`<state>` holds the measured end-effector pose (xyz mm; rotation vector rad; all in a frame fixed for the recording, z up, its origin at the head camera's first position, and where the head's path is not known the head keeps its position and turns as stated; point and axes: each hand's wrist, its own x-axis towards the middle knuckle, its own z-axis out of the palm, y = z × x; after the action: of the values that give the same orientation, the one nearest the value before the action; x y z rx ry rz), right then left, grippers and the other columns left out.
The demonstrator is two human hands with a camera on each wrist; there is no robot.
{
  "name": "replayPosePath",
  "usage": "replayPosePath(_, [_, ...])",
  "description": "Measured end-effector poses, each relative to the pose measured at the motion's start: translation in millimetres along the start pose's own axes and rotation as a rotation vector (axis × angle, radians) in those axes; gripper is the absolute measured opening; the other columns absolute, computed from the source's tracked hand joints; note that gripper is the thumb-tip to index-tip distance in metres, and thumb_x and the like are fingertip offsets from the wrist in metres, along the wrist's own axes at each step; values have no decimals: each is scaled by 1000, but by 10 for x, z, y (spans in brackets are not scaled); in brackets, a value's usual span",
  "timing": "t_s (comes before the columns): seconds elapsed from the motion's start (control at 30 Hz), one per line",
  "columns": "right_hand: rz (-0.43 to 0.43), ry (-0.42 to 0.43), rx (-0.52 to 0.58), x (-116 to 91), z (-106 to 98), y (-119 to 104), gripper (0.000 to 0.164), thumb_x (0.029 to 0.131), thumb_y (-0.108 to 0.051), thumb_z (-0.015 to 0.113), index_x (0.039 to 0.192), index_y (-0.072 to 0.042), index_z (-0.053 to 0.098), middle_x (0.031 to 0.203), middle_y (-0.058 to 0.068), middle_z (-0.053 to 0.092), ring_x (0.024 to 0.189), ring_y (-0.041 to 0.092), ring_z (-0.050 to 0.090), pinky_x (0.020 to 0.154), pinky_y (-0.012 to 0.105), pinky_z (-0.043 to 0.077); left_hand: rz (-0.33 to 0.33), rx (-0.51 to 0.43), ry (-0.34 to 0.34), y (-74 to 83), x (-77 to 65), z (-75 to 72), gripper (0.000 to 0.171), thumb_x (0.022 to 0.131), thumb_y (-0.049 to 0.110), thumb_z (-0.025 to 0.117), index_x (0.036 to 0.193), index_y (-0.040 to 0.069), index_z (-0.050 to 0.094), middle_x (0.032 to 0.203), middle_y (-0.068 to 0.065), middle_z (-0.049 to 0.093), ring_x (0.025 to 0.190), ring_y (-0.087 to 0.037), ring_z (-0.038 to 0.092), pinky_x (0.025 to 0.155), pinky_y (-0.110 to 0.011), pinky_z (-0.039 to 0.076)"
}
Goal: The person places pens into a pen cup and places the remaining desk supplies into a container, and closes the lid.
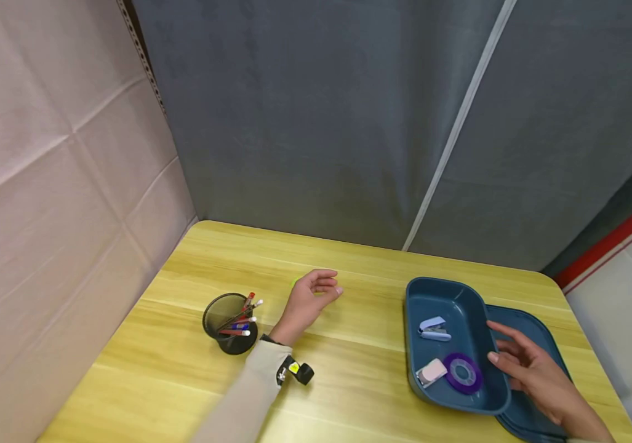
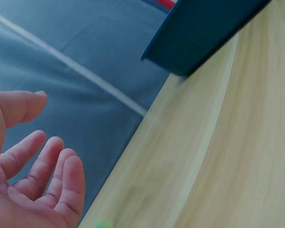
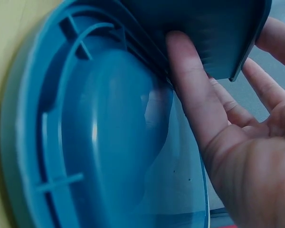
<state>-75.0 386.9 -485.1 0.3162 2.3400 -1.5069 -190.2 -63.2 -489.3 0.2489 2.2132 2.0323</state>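
Note:
My left hand [image 1: 307, 304] hovers over the middle of the table with loosely bent fingers and holds nothing. Partly hidden behind it is a small bright green thing [image 2: 103, 223], too little of it showing to name. My right hand [image 1: 540, 378] grips the right rim of a blue plastic box [image 1: 414, 344], with fingers against its outer wall in the right wrist view. Inside the box lie a light blue stapler [image 1: 434, 330], a purple roll of tape [image 1: 474, 376] and a pale eraser [image 1: 433, 371]. The box's blue lid [image 1: 532, 329] lies beneath the right hand.
A black mesh pen holder [image 1: 232, 344] with several pens [image 1: 242, 326] stands left of my left forearm. The wooden table [image 1: 360, 369] meets a grey curtain [image 1: 304, 123] at the back. Pale cloth [image 1: 72, 203] hangs at the left.

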Motion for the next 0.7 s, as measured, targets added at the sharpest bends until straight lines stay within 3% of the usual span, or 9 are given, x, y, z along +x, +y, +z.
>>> replayPosePath(0.23, [-7,6,-9,7,3,8,75,106,-33,66,169,-27,24,152,25,41,106,15,60,79,38,65,-12,33,146,-56,-14,-187,53,94,25,82,140,7,64,134,-15,68,117,-25,66,91,-34,58])
replayPosePath(0.5, [-26,16,-17,2,0,17,75,107,-31,66,169,-26,24,148,23,44,104,14,60,79,39,65,-31,102,311,-147,-28,-286,54,92,21,83,142,10,63,141,-13,65,124,-30,64,105,-50,54])
replayPosePath(0.7, [-35,12,-3,-7,10,9,74,107,-30,66,168,-25,25,144,22,47,104,14,62,80,40,66,-77,138,367,-217,-45,-323,58,91,20,84,144,12,62,147,-9,63,132,-34,58,108,-55,50])
